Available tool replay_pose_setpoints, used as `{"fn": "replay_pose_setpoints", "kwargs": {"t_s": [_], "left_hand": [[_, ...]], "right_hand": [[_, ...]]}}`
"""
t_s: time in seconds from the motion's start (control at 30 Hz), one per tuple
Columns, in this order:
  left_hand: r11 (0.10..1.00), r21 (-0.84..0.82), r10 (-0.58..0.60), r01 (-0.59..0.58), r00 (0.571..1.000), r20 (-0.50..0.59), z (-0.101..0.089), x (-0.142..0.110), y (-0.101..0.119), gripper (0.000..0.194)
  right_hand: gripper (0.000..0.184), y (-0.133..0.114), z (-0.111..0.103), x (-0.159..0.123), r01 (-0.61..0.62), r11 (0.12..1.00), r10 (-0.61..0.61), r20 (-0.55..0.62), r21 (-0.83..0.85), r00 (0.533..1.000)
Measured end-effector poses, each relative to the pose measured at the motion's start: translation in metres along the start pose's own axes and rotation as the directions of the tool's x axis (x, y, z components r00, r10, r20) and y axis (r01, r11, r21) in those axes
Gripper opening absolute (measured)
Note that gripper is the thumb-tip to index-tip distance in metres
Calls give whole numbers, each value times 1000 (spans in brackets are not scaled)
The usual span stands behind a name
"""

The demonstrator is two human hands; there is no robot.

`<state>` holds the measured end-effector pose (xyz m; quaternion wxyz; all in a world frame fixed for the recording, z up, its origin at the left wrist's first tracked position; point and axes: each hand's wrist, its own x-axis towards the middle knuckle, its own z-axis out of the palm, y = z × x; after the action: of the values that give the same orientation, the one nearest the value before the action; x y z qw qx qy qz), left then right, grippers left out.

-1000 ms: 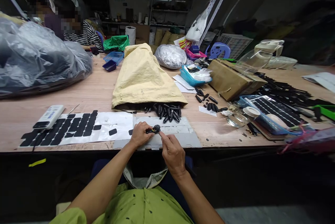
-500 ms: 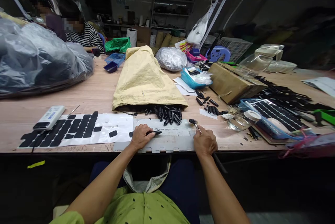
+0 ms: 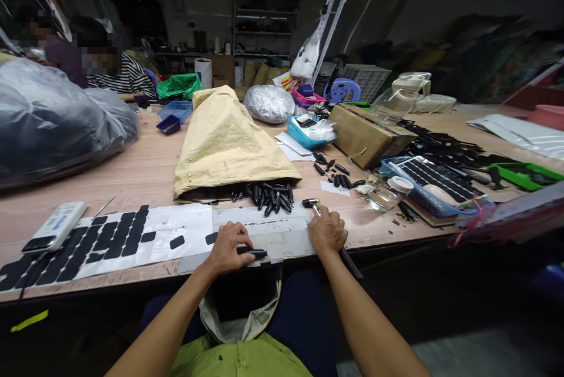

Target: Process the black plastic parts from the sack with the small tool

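My left hand (image 3: 231,248) is closed on a slim black tube-shaped piece (image 3: 258,253), low over the grey plate (image 3: 282,242) near the table's front edge. In my right hand (image 3: 328,230) is a small hammer (image 3: 351,264). Its black handle sticks out below the fist, and its dark head with a yellowish end shows above the plate's right end. Beyond the plate, a heap of similar black pieces (image 3: 271,196) spills from the mouth of a tan sack (image 3: 229,148).
On the left lie a sheet of black stickers (image 3: 154,248) and a white box-shaped device (image 3: 57,225). To the right are a clear jar (image 3: 383,196), a blue tray (image 3: 440,201) and a cardboard box (image 3: 361,136). A large plastic-wrapped bundle (image 3: 57,124) fills the far left.
The view has turned right. My left hand has brought the black piece closer to the plate's front edge. The hammer's head has turned and tipped down in my right hand.
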<state>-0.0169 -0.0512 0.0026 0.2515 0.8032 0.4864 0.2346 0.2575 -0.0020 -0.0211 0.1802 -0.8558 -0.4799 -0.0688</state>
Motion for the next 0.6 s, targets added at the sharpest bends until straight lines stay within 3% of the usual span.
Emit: {"fn": "replay_pose_setpoints", "kwargs": {"t_s": [0.17,0.33,0.47,0.6], "left_hand": [[993,6,115,-116,989,92,4,-30,9,16],[996,9,89,-89,995,35,10,-42,17,22],[988,-114,-122,107,983,-134,5,-11,22,15],[942,-155,-331,297,896,-296,-1,47,25,24]], "right_hand": [[31,-1,0,0,9,1000,-9,0,-6,1000],[32,-2,0,-1,10,1000,-10,3,-23,1000],[31,-2,0,-1,8,1000,-8,-4,-21,1000],[31,-1,3,0,16,1000,-16,-14,-20,1000]]}}
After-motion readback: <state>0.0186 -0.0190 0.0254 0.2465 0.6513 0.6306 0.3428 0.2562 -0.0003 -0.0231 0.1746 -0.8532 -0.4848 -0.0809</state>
